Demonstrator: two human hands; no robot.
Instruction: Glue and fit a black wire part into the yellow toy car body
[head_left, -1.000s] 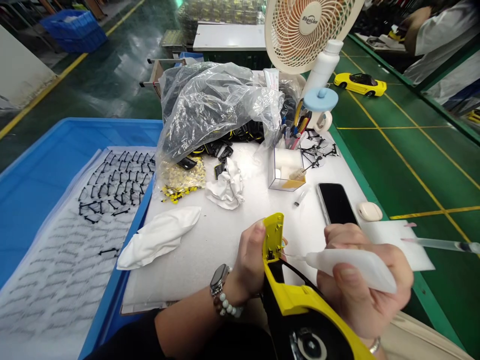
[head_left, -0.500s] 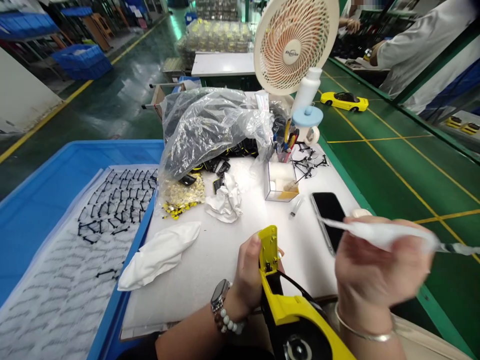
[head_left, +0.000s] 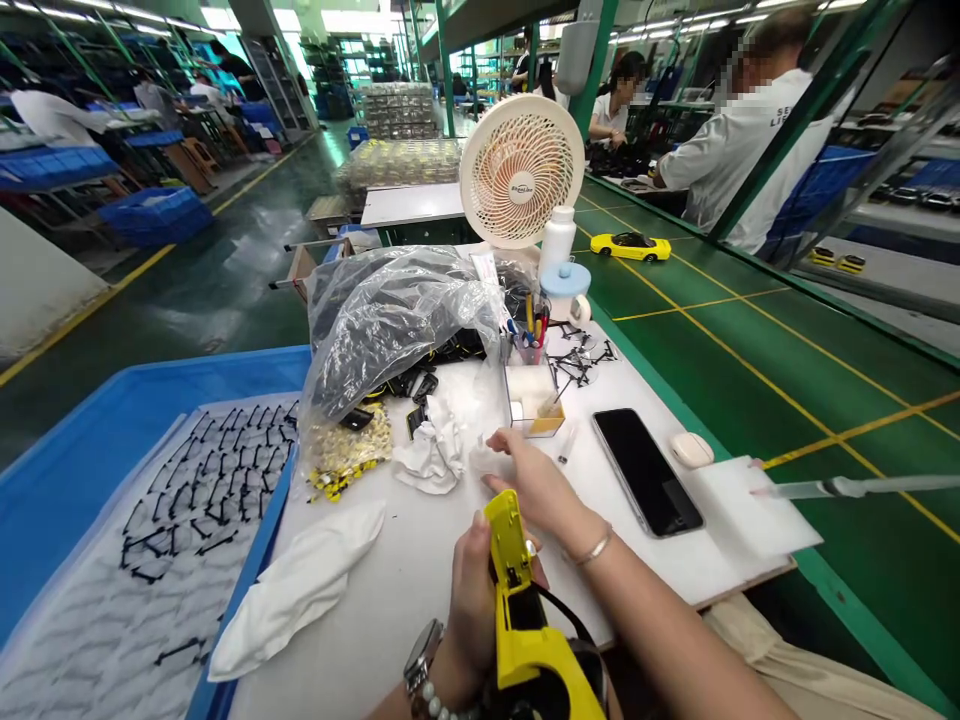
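Observation:
My left hand (head_left: 472, 580) is closed around a yellow model car body (head_left: 540, 650), low in front of me. A yellow panel (head_left: 508, 535) stands raised at its far end, and a black strip curves along its right side. My right hand (head_left: 536, 480) reaches forward over the table, beyond the raised panel. Its thumb and index finger are apart, close to a small whitish, see-through thing that I cannot make out. At the right, a translucent pen-like tool (head_left: 840, 488) with a thin tip lies across a white pad (head_left: 750, 510).
A clear plastic bag (head_left: 390, 320) of black parts, crumpled tissue (head_left: 435, 450) and a clear box (head_left: 534, 405) lie ahead. A phone (head_left: 646, 470) is at right. A blue tray (head_left: 217, 365) of small black parts stands left. A fan (head_left: 523, 172) and another yellow car (head_left: 630, 246) are farther off.
My right hand has let go of the white pen-like tool and moved left and forward, past the car body. The left hand still holds the car body. The view has tilted up.

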